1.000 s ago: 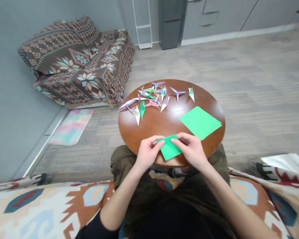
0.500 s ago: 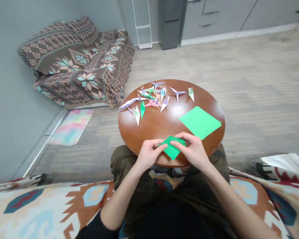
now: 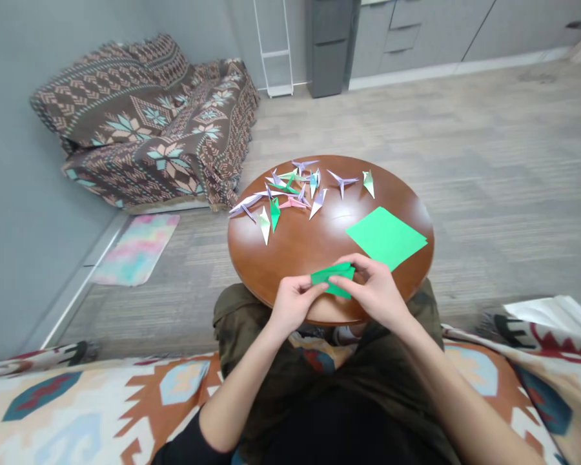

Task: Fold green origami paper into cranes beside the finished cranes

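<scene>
A small piece of folded green paper (image 3: 337, 274) is held between both hands over the near edge of the round table. My left hand (image 3: 294, 298) pinches its left side, thumb in front and fingers behind. With thumb and fingers, my right hand (image 3: 374, 289) grips its right side. Beyond my right hand lie flat green paper sheets (image 3: 386, 236), slightly offset from one another. Several folded paper cranes (image 3: 290, 184) in purple, green, pink and white are gathered on the far left of the table.
The brown round table (image 3: 271, 271) stands right before my knees. One purple crane (image 3: 342, 183) and a pale green one (image 3: 368, 183) sit apart at the far side. A covered sofa (image 3: 174, 135) is at left, and a pastel mat (image 3: 138, 248) lies on the floor.
The green paper has turned in my fingers, from a diamond shape with its point down to a narrower, band-like shape. Both hands keep hold of it in nearly the same place.
</scene>
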Available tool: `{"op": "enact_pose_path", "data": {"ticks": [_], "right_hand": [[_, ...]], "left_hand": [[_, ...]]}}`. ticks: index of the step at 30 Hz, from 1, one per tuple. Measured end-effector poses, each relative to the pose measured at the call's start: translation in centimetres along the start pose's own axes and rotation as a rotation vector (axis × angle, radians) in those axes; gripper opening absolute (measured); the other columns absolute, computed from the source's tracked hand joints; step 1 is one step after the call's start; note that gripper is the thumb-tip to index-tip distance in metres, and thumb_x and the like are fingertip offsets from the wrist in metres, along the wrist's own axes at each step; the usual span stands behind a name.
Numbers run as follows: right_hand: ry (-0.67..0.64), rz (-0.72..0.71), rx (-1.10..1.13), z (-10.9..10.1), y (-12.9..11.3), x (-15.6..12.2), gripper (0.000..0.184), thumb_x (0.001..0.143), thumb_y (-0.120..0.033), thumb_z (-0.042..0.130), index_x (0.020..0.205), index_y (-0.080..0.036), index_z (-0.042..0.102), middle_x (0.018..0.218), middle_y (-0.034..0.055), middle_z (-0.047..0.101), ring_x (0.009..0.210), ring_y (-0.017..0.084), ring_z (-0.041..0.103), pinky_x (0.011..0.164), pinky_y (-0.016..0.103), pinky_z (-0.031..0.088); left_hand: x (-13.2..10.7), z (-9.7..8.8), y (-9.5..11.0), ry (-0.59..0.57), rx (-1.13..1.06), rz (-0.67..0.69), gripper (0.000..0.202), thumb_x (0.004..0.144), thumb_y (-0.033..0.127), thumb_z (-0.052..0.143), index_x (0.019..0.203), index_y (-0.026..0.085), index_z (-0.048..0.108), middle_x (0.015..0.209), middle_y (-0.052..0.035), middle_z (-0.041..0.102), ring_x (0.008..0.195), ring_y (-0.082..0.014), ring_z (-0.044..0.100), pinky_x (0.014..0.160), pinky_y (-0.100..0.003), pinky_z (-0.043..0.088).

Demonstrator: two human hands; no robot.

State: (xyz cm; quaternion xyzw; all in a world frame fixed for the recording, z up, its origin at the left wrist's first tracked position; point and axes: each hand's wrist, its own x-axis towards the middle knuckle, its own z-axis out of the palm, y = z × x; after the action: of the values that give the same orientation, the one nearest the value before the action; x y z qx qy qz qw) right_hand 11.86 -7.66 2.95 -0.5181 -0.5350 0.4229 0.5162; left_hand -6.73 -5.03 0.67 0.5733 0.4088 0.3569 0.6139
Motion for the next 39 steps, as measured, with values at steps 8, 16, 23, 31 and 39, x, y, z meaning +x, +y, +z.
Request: {"op": "enact_pose_path", "data": {"ticks": [8, 16, 23, 31, 39], "right_hand": [[0.005, 0.031, 0.109, 0.1, -0.3, -0.1, 0.017, 0.078, -0.032, 0.086, 0.084, -0.022, 0.073, 0.079, -0.0004, 0.074, 0.074, 0.018, 0.069, 0.07, 0.029, 0.057], [-0.002, 0.05, 0.128, 0.0, -0.9, -0.1, 0.019, 0.08, -0.035, 0.084, 0.079, -0.023, 0.069, 0.074, 0.0, 0.07, 0.066, 0.017, 0.061, 0.057, 0.027, 0.051], [-0.009, 0.064, 0.164, 0.1, -0.8, 0.1, 0.022, 0.078, -0.035, 0.086, 0.076, -0.021, 0.068, 0.072, -0.0008, 0.068, 0.065, 0.015, 0.058, 0.058, 0.027, 0.049], [-0.024, 0.061, 0.131, 0.1, -1.0, 0.1, 0.024, 0.078, -0.036, 0.085, 0.072, -0.022, 0.066, 0.069, -0.0012, 0.065, 0.066, 0.016, 0.057, 0.058, 0.028, 0.047], [-0.13, -0.02, -0.08, 0.0, -2.9, -0.1, 0.02, 0.082, -0.033, 0.081, 0.07, -0.021, 0.07, 0.07, -0.0003, 0.069, 0.069, 0.017, 0.061, 0.066, 0.029, 0.049]], "left_hand": [[-0.2, 0.4, 0.4, -0.047, -0.107, 0.008, 0.04, 0.078, 0.049, 0.084, 0.094, 0.013, 0.083, 0.089, -0.0077, 0.081, 0.088, -0.0268, 0.076, 0.092, -0.038, 0.058], [-0.6, 0.2, 1.1, -0.006, -0.013, 0.02, 0.037, 0.084, 0.049, 0.078, 0.073, 0.014, 0.078, 0.074, -0.0032, 0.075, 0.076, -0.0211, 0.069, 0.079, -0.032, 0.057], [-0.6, 0.1, 1.1, 0.003, 0.043, 0.038, 0.04, 0.085, 0.046, 0.078, 0.063, 0.013, 0.071, 0.059, 0.0018, 0.06, 0.057, -0.0107, 0.049, 0.061, -0.024, 0.045], [-0.9, 0.3, 1.3, -0.035, -0.017, 0.003, 0.04, 0.083, 0.051, 0.079, 0.069, 0.014, 0.074, 0.068, -0.0021, 0.069, 0.068, -0.0173, 0.062, 0.071, -0.028, 0.053], [-0.9, 0.3, 2.0, 0.01, -0.012, 0.02, 0.037, 0.075, 0.046, 0.086, 0.069, 0.011, 0.076, 0.061, 0.0, 0.065, 0.059, -0.0123, 0.053, 0.061, -0.024, 0.045]]}}
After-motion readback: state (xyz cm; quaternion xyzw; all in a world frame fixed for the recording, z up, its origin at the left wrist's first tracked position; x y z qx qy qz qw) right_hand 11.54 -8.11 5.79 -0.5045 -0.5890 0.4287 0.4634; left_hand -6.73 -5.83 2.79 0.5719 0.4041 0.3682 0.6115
